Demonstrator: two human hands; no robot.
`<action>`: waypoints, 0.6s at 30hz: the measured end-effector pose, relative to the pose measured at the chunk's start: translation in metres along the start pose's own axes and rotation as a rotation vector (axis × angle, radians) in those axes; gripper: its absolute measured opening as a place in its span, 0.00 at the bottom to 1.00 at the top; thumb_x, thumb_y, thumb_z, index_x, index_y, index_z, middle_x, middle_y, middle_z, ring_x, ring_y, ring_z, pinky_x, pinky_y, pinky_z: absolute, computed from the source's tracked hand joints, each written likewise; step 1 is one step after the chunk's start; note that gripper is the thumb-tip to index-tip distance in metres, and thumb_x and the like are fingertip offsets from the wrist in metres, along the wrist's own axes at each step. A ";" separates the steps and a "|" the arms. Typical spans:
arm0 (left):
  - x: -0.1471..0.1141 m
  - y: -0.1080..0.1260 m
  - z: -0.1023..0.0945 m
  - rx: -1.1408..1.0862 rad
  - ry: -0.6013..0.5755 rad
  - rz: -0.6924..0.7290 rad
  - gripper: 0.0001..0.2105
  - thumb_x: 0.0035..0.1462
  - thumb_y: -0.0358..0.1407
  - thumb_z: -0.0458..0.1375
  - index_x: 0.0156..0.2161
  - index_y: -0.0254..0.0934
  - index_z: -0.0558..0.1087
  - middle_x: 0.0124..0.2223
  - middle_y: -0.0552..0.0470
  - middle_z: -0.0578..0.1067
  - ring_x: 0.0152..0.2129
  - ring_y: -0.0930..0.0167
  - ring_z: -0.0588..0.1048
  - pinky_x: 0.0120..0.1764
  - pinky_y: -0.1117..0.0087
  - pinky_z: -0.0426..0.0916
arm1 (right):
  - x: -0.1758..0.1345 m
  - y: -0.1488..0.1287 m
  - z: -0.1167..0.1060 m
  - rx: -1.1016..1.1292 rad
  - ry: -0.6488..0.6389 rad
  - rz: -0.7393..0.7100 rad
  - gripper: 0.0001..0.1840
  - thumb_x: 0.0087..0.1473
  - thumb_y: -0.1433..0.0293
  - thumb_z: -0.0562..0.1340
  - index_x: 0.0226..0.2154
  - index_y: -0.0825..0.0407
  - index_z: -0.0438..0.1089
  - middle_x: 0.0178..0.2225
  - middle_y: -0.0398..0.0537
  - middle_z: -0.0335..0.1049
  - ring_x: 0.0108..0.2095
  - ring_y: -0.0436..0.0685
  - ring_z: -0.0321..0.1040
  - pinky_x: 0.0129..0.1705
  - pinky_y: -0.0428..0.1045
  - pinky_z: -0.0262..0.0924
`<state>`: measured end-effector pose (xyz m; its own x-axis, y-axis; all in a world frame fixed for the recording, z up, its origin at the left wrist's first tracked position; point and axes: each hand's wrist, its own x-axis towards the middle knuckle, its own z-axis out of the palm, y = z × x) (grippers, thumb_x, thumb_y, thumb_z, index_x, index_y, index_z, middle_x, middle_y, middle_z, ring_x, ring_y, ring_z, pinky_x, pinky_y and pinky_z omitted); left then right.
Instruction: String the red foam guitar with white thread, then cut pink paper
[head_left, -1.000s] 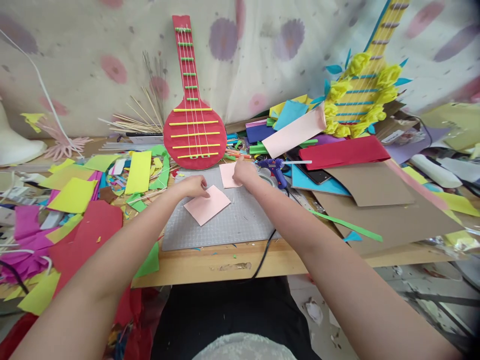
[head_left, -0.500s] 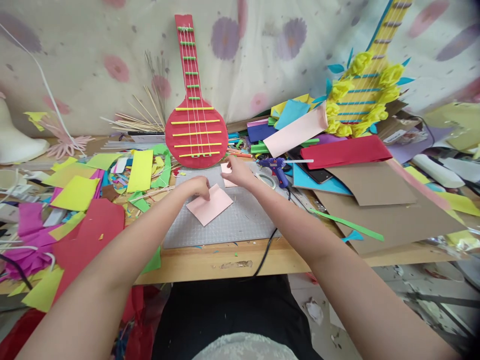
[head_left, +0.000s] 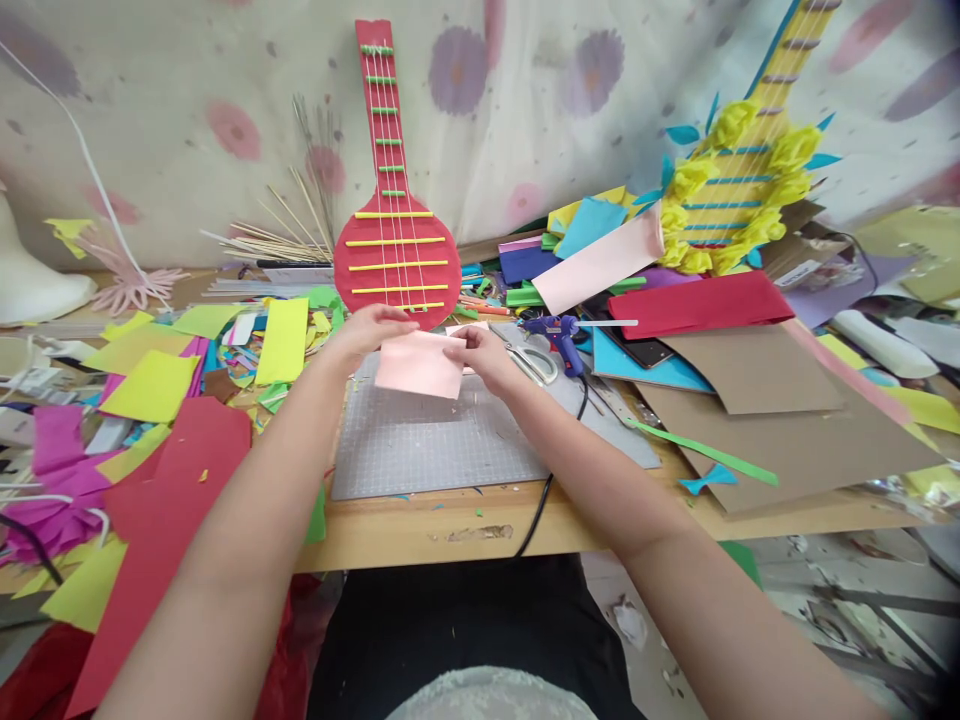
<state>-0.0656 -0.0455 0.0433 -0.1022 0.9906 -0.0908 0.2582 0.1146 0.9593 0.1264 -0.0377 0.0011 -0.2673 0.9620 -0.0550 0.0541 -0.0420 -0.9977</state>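
Note:
A pale pink paper piece (head_left: 420, 370) is lifted above the grey cutting mat (head_left: 442, 450), tilted toward me. My left hand (head_left: 369, 335) grips it at its upper left edge, the fingertips partly behind the sheet. At the upper right corner, my right hand (head_left: 486, 356) pinches the same paper between thumb and fingers. Another pink piece (head_left: 472, 328) lies just behind, mostly covered by the held sheet and my right hand. To the right of that hand rest scissors (head_left: 541, 368) and a blue hot glue gun (head_left: 561, 338) with a white glue stick.
A red paper banjo shape (head_left: 397, 265) with yellow bars leans at the back; a yellow flowered one (head_left: 724, 190) stands right. Cardboard sheets (head_left: 810, 440) and folded red paper (head_left: 701, 305) cover the right side. Coloured scraps (head_left: 154, 385) crowd the left. A black cable (head_left: 536, 515) crosses the table's front edge.
The pink paper has come up off the mat. My right hand has moved from the smaller pink piece behind onto this sheet's right corner; my left hand has shifted left to its upper edge.

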 end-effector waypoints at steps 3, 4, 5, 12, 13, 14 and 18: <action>-0.005 -0.014 0.008 -0.439 0.170 -0.001 0.18 0.41 0.42 0.67 0.38 0.36 0.73 0.39 0.45 0.78 0.40 0.63 0.76 0.44 0.63 0.70 | -0.001 -0.001 0.001 0.255 0.111 0.046 0.11 0.39 0.74 0.63 0.28 0.53 0.61 0.27 0.40 0.66 0.27 0.48 0.64 0.32 0.46 0.60; -0.009 -0.018 0.014 -0.554 0.145 -0.008 0.19 0.43 0.45 0.65 0.39 0.35 0.73 0.41 0.44 0.78 0.43 0.62 0.75 0.46 0.63 0.69 | -0.001 0.000 0.003 0.302 0.135 0.051 0.11 0.39 0.74 0.63 0.28 0.53 0.61 0.27 0.40 0.66 0.27 0.48 0.64 0.33 0.46 0.61; -0.014 -0.021 0.021 -0.657 0.094 -0.025 0.21 0.45 0.48 0.64 0.41 0.35 0.73 0.44 0.43 0.77 0.45 0.61 0.74 0.47 0.62 0.69 | -0.001 0.001 0.005 0.330 0.156 0.058 0.11 0.39 0.74 0.63 0.28 0.53 0.61 0.27 0.39 0.66 0.26 0.47 0.64 0.33 0.46 0.61; -0.033 -0.036 0.059 -0.866 0.110 -0.043 0.23 0.53 0.46 0.59 0.51 0.37 0.70 0.53 0.43 0.74 0.52 0.61 0.70 0.50 0.61 0.70 | -0.001 0.014 0.034 0.303 0.295 0.111 0.09 0.44 0.73 0.60 0.29 0.51 0.58 0.26 0.37 0.63 0.27 0.47 0.63 0.34 0.45 0.62; -0.032 -0.039 0.062 -0.866 0.168 -0.068 0.20 0.53 0.41 0.60 0.51 0.37 0.70 0.54 0.44 0.73 0.52 0.62 0.71 0.49 0.63 0.70 | -0.001 0.015 0.038 0.298 0.297 0.118 0.09 0.44 0.73 0.61 0.29 0.51 0.58 0.26 0.37 0.62 0.27 0.47 0.63 0.34 0.45 0.62; -0.031 -0.042 0.064 -0.865 0.230 -0.096 0.19 0.53 0.35 0.60 0.51 0.37 0.70 0.54 0.44 0.73 0.52 0.63 0.71 0.49 0.64 0.70 | -0.001 0.016 0.041 0.288 0.285 0.123 0.09 0.44 0.73 0.61 0.28 0.51 0.58 0.26 0.37 0.61 0.27 0.47 0.63 0.35 0.45 0.62; -0.024 -0.049 0.060 -0.856 0.411 -0.145 0.21 0.53 0.25 0.56 0.53 0.36 0.68 0.56 0.45 0.71 0.51 0.65 0.72 0.48 0.66 0.72 | 0.005 0.012 0.029 0.122 0.179 0.069 0.10 0.45 0.72 0.61 0.30 0.51 0.58 0.28 0.39 0.62 0.30 0.47 0.65 0.37 0.45 0.64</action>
<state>-0.0177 -0.0709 -0.0180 -0.4489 0.8488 -0.2795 -0.5560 -0.0204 0.8309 0.0981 -0.0409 -0.0127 -0.0919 0.9878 -0.1261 -0.0530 -0.1313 -0.9899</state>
